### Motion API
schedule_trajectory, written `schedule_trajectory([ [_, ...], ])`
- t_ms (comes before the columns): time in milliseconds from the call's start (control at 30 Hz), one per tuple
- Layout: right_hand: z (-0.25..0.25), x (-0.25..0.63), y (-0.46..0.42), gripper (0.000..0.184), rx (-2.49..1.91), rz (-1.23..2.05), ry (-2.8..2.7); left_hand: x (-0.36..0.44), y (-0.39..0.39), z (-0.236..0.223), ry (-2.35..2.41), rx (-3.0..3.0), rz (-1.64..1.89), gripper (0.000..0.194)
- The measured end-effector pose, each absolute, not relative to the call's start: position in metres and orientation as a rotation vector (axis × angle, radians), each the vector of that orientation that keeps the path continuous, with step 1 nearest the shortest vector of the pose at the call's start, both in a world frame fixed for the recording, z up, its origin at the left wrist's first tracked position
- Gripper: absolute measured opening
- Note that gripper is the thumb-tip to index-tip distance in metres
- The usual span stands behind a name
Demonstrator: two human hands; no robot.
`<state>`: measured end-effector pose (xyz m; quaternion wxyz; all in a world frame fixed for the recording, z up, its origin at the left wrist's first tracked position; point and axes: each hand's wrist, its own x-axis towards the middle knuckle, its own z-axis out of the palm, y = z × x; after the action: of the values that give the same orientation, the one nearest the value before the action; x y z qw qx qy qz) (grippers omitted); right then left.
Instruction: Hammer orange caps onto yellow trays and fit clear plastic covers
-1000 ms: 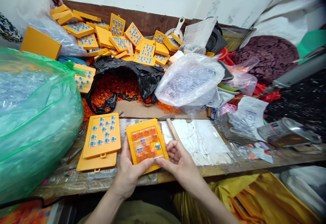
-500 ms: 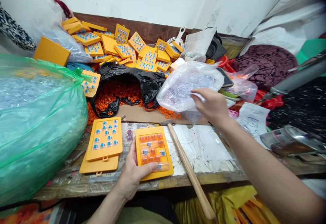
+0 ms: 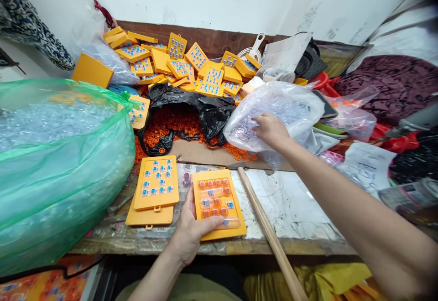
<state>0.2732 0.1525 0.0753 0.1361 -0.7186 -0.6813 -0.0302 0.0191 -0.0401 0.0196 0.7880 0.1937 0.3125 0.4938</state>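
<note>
One stiff, light orange tray [image 3: 219, 205] is pinned at lower centre by the left hand [image 3: 191, 228]; the soft, crinkly clear bag [image 3: 273, 114] is pinched by the right hand [image 3: 270, 130].

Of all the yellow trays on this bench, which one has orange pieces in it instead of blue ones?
The yellow tray under the left hand, at the bench's front edge. It holds orange pieces; the stacked trays beside it and the pile at the back show blue ones.
</note>
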Motion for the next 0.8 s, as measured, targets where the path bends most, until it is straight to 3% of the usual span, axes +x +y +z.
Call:
schedule_trajectory([
  [167,0.08,0.281,0.159,0.024,-1.864,0.048,-1.622,0.018,-0.04,0.02,0.673,0.416,1.054,0.105],
  [300,0.088,0.261,0.143,0.04,-1.647,0.174,-1.305,0.017,-0.04,0.02,0.672,0.421,1.049,0.107],
  [400,0.087,0.231,0.088,0.044,-1.506,0.443,-1.26,0.017,-0.041,0.02,0.664,0.411,1.07,0.107],
  [533,0.067,0.195,-0.004,0.03,-1.444,0.896,-1.318,0.019,-0.042,0.021,0.665,0.398,1.1,0.099],
  [800,0.034,0.171,-0.047,0.013,-1.441,0.97,-1.199,0.021,-0.046,0.017,0.699,0.558,1.146,0.095],
])
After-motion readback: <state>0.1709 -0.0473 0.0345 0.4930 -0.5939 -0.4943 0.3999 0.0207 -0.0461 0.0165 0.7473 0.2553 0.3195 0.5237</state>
